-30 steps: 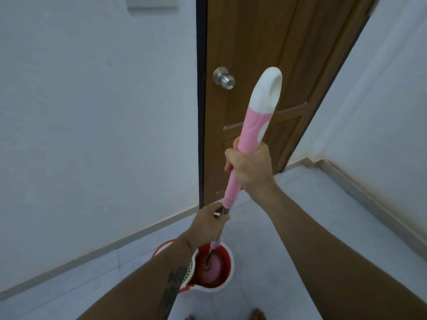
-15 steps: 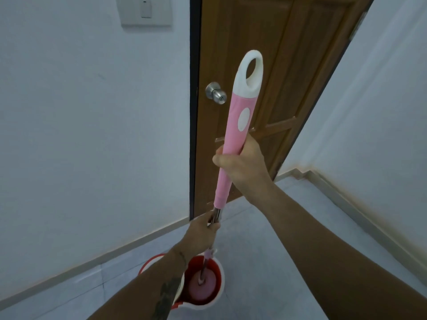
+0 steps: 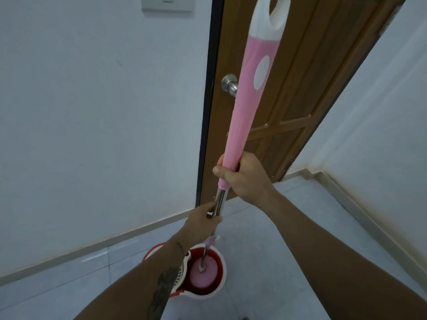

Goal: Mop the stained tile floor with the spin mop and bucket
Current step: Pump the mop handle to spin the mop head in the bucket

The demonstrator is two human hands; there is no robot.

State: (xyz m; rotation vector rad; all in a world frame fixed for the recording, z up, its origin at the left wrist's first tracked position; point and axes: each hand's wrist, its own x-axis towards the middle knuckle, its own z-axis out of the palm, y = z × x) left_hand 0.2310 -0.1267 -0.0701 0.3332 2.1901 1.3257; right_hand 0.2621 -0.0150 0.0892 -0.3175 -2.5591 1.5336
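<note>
Spin mop (image 3: 245, 116): centre frame, upright; our right hand (image 3: 242, 175) grips its pink sleeve, our left hand (image 3: 203, 224) its steel shaft. Mop head sits in the bucket (image 3: 219, 282), lower centre. Tile floor (image 3: 277, 239): we judge mopping not yet begun.

Bare forearms, no sleeves; dark tattoo (image 3: 165, 287) along left forearm (image 3: 143, 282).

The mop handle (image 3: 250, 98) has risen higher. The right hand (image 3: 245, 175) now holds its pink sleeve's lower end, nearer the left hand (image 3: 203, 224).
</note>
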